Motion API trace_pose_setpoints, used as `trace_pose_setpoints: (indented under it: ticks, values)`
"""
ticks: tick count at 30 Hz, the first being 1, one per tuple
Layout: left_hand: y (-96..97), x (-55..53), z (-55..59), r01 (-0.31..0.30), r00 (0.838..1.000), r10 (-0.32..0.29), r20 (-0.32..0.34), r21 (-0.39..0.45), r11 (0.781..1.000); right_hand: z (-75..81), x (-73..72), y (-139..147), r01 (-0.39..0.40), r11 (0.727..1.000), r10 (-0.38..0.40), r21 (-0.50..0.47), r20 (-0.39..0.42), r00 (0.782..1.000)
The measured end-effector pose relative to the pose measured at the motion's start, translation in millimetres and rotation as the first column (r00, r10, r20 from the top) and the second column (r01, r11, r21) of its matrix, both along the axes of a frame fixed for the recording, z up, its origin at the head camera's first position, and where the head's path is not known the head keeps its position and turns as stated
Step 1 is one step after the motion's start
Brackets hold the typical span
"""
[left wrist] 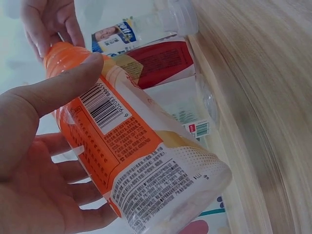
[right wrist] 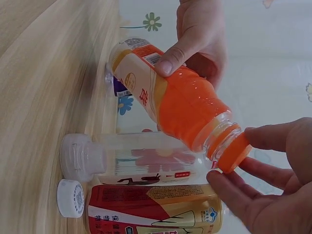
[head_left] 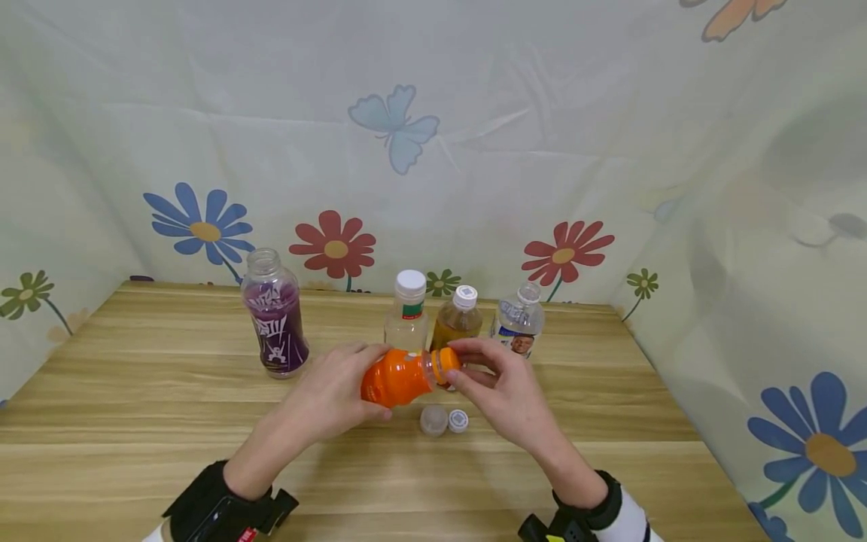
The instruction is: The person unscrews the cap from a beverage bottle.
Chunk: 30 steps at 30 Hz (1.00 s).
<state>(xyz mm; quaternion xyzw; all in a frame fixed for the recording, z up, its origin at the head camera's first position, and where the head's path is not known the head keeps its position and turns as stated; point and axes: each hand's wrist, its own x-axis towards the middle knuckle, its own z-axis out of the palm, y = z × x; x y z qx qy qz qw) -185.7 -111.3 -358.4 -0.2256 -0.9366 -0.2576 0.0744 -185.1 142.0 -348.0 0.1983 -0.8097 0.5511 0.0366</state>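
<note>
Fingers [right wrist: 270, 137] of the right hand [head_left: 508, 388] pinch the orange cap [head_left: 445, 363] of an orange bottle [head_left: 398, 380], whose body the left hand [head_left: 335, 391] grips, tilted above the tabletop [head_left: 169, 421]. Beneath, a translucent cap [head_left: 433, 420] and a white cap [head_left: 458, 421] lie side by side. Behind stand a white-capped clear bottle [head_left: 406, 327], an amber bottle [head_left: 457, 322] and a labelled bottle [head_left: 518, 320]; left of these, a purple bottle [head_left: 276, 320].

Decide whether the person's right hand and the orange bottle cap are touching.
Touching. The right wrist view shows it plainly: the right hand pinches the orange bottle cap, fingertips meeting its edge on opposite sides.
</note>
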Motion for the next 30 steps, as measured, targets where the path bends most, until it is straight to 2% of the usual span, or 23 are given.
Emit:
trace_pose_setpoints:
  ticks: [5, 12, 17, 20, 26, 30]
  values:
    - [-0.8, -0.2, -0.4, 0.003, 1.0, -0.004, -0.006, -0.006, 1.0, -0.7, -0.2, 1.7, -0.008, 0.998, 0.012, 0.067, -0.051, 0.999]
    - [-1.1, -0.3, -0.4, 0.004, 1.0, -0.004, 0.007, 0.005, 1.0, -3.1, -0.6, 0.6, -0.073, 0.997, 0.073, -0.002, -0.077, 0.994]
    - [-1.2, -0.5, -0.4, 0.004, 1.0, -0.004, 0.013, 0.01, 1.0, -4.1, 0.2, 0.4, -0.09, 0.995, 0.088, -0.041, -0.051, 0.995]
    - [-1.1, -0.5, -0.6, 0.005, 1.0, -0.005, 0.013, 0.005, 1.0, -3.9, 0.5, 0.2, -0.08, 0.996, 0.079, -0.043, -0.042, 0.996]
    - [-0.6, -0.5, -0.5, 0.004, 1.0, -0.004, 0.013, -0.008, 1.0, -2.4, 0.5, 0.9, -0.023, 1.0, 0.024, 0.019, -0.037, 0.999]
    - [-1.1, -0.8, -0.2, 0.003, 1.0, -0.003, 0.002, -0.008, 1.0, -1.7, -0.1, 0.4, -0.039, 0.999, 0.039, 0.001, -0.021, 0.999]
